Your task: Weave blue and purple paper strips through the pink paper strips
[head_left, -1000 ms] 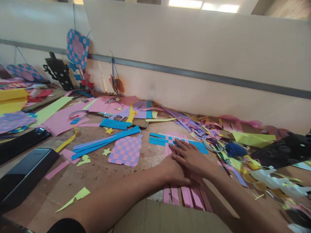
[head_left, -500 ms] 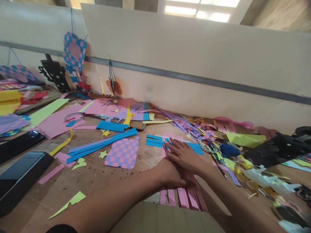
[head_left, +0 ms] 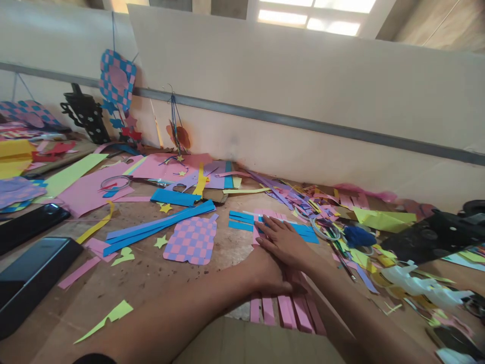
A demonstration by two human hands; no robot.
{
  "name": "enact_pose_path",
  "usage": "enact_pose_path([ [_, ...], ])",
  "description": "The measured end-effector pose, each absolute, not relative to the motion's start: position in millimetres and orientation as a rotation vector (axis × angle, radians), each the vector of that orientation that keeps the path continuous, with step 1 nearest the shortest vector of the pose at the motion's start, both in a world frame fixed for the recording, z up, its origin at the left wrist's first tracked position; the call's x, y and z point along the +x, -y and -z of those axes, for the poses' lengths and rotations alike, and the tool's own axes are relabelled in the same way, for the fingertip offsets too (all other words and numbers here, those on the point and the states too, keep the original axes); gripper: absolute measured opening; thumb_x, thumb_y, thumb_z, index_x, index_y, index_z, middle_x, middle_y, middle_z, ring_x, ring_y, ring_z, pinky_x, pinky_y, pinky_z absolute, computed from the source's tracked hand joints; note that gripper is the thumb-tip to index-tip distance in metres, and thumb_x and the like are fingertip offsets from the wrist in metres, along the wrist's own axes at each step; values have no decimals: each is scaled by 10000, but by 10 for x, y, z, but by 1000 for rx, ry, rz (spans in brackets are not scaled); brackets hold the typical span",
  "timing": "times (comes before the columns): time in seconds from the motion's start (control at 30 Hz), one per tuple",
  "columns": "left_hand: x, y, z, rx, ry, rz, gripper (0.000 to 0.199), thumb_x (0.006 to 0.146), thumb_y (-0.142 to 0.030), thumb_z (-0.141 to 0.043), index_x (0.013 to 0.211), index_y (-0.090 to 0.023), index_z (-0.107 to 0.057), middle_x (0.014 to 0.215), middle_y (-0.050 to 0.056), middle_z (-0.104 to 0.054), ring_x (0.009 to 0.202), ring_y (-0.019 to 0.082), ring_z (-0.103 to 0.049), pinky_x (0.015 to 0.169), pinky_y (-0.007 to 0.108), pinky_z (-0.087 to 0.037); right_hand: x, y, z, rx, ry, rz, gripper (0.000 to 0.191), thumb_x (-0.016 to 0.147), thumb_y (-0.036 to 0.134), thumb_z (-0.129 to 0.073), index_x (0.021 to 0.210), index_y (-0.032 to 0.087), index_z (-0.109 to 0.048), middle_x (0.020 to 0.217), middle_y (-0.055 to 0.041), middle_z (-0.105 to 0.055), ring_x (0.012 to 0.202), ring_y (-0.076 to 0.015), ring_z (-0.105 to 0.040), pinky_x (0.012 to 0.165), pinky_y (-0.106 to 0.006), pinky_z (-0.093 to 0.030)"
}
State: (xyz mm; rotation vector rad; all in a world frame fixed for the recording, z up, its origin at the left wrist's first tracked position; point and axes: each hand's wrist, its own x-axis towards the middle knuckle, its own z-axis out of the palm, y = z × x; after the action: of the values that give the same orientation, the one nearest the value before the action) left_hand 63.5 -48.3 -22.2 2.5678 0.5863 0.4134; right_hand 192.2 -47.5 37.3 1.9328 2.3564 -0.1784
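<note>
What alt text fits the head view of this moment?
The left hand and right hand lie on a weave of pink and blue paper strips on a work table, beside a pink-and-lilac checkered paper panel, amid scattered coloured paper scraps.

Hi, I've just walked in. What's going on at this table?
A person has both bare hands on crossed paper strips. The right hand lies flat on pink strips that interlace with blue strips, and the left hand rests just below it. Nearby on the brown work surface lie a pink-and-lilac checked paper mat and a yellow paper star.
</note>
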Motion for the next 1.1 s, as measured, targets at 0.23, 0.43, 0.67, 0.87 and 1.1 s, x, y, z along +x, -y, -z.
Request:
enact_pose_path([
  [0.23, 586, 430, 112, 2588, -385, -418, 861, 908, -590, -680, 1622, -185, -420, 1690, 126, -418, 1552, 354, -383, 1291, 478, -302, 2139, 499, -294, 1987, -2413, 167, 641, 1089, 624, -313, 1665, 349, -377, 1761, -52, -267, 1621, -316, -266, 1285, -589, -262],
  [0.43, 545, 407, -29, 2668, -319, -401, 860, 935, -706, -632, 1598, -182, -472, 1618, 137, -518, 1546, 362, -397, 1291, 534, -269, 2455, 581, -246, 2018, -2391, 93, 661, 1083, 660, -268, 1639, 343, -435, 1759, -67, -283, 1616, -331, -278, 1274, -599, -268],
  [0.67, 559, 434, -54, 2596, -384, -386, 819, 897, -653, -714, 1514, -130, -585, 1522, 184, -607, 1449, 387, -522, 1213, 513, -403, 2308, 611, -235, 2029, -2312, 103, 593, 1101, 574, -288, 1630, 357, -447, 1755, -48, -283, 1622, -328, -259, 1276, -603, -265],
  [0.87, 574, 414, 10, 2541, -384, -434, 857, 854, -602, -768, 1556, -166, -541, 1556, 162, -581, 1434, 389, -536, 1214, 520, -413, 2219, 631, -353, 2030, -2282, 146, 598, 1098, 567, -337, 1642, 334, -428, 1765, -65, -240, 1634, -323, -220, 1289, -597, -238],
  [1.1, 614, 429, 112, 2618, -410, -340, 674, 904, -496, -683, 1504, -203, -585, 1641, 113, -493, 1542, 381, -396, 1272, 539, -334, 2067, 705, -433, 1916, -2412, 204, 580, 1100, 595, -326, 1615, 368, -469, 1752, -50, -292, 1630, -304, -240, 1300, -584, -223],
])
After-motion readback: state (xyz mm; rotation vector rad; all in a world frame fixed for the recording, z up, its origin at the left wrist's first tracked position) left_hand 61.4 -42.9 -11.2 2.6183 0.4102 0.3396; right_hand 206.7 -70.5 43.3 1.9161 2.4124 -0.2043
